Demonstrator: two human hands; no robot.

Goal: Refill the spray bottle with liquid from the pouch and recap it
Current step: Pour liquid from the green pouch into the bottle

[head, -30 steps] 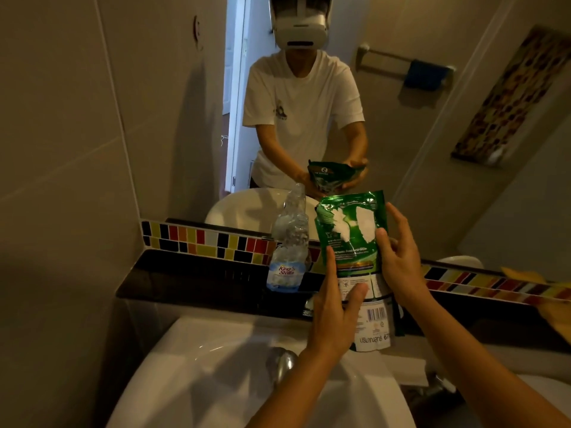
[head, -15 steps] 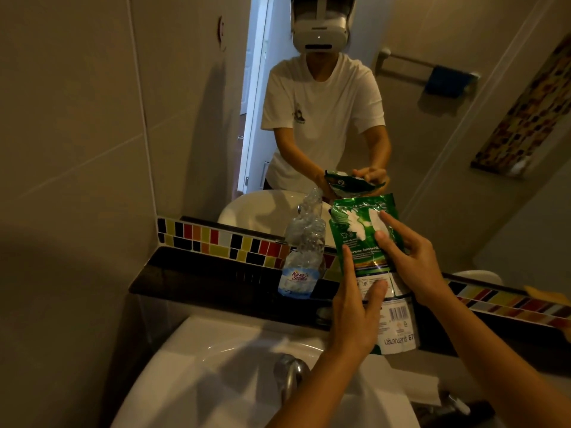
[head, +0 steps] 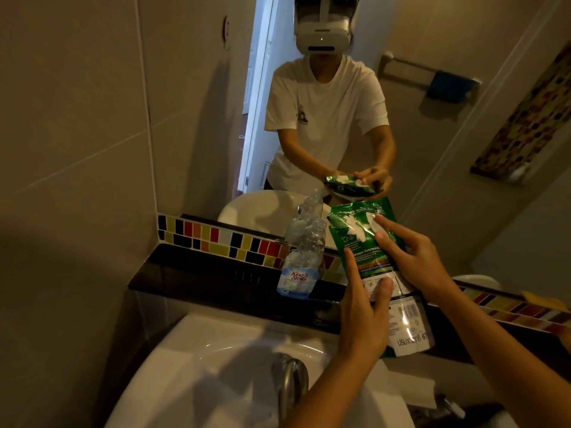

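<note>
— Green foil, that pouch (head: 364, 242), gripped by both hands just right of the bottle (head: 301, 257): left hand (head: 363, 316) pinching its lower half, right hand (head: 414, 261) grasping higher up.

— I'd tip the top corner slowly, right over the bottle's neck; whether that's capped, I can't tell.

— Bottle's on the black ledge (head: 197, 273), with coloured tiles (head: 216, 239) and a mirror (head: 340, 118) behind it, white sink (head: 191, 366) and tap (head: 289, 378) below.

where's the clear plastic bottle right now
In the head view, the clear plastic bottle stands on the dark ledge behind the sink, just left of the green pouch.
</note>
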